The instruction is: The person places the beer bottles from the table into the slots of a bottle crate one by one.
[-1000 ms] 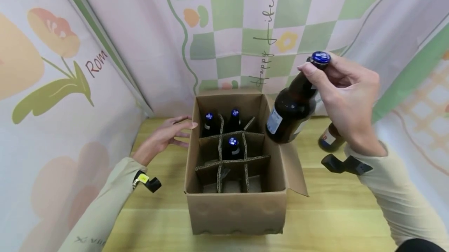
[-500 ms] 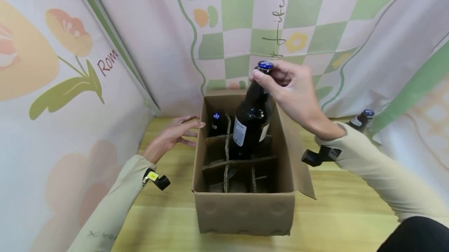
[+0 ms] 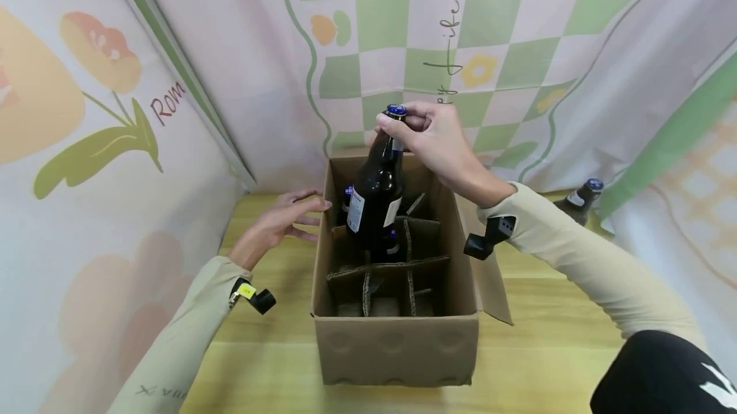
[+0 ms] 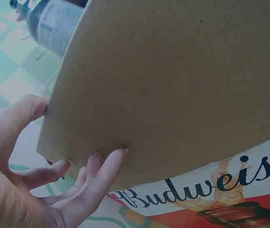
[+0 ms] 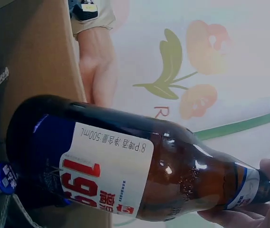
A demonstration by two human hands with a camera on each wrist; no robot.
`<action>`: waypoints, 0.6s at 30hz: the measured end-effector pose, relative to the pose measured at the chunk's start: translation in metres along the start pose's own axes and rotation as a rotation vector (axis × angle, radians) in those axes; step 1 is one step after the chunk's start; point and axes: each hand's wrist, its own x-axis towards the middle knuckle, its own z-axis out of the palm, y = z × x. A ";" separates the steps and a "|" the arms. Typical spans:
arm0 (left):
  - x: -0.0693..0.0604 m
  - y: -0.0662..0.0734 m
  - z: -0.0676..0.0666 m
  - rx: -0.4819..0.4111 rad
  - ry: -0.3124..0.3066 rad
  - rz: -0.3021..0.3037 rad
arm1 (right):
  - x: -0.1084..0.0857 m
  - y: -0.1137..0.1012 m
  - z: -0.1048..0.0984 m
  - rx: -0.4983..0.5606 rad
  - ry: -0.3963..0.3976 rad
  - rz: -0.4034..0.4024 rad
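My right hand [image 3: 440, 142] pinches a dark, blue-capped bottle [image 3: 377, 187] by its neck, slightly tilted, over the left and middle part of the divided cardboard box [image 3: 397, 347]. In the right wrist view the held bottle [image 5: 173, 166] shows a white label, with another blue cap [image 5: 4, 178] beside its base. My left hand [image 3: 285, 215] touches the box's left wall, fingers spread; in the left wrist view the hand [image 4: 44, 185] has its fingertips against the cardboard [image 4: 163, 85]. One bottle [image 3: 348, 199] stands in the back left compartment, another [image 3: 393, 247] in the centre one.
Another blue-capped bottle [image 3: 580, 199] stands on the wooden table [image 3: 547, 337] behind my right forearm. A side flap [image 3: 494, 286] sticks out from the box's right wall. Patterned curtains rise at the back and both sides.
The bottle in my right hand has moved left from beyond the box's right side to above its left and middle compartments. My left hand stays at the box's left wall.
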 end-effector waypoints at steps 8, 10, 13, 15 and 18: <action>-0.003 -0.001 0.000 0.007 0.010 -0.010 | 0.003 0.017 0.021 -0.008 -0.063 0.097; -0.004 -0.001 0.000 0.012 0.004 0.000 | 0.002 0.020 0.025 -0.039 -0.071 0.117; -0.004 -0.001 0.000 0.009 0.001 0.003 | -0.001 0.025 0.029 -0.071 -0.080 0.128; -0.004 -0.001 0.001 0.005 -0.002 0.003 | -0.002 0.026 0.031 -0.076 -0.080 0.121; -0.004 -0.001 0.002 0.004 -0.002 0.003 | -0.003 0.027 0.034 -0.068 -0.080 0.112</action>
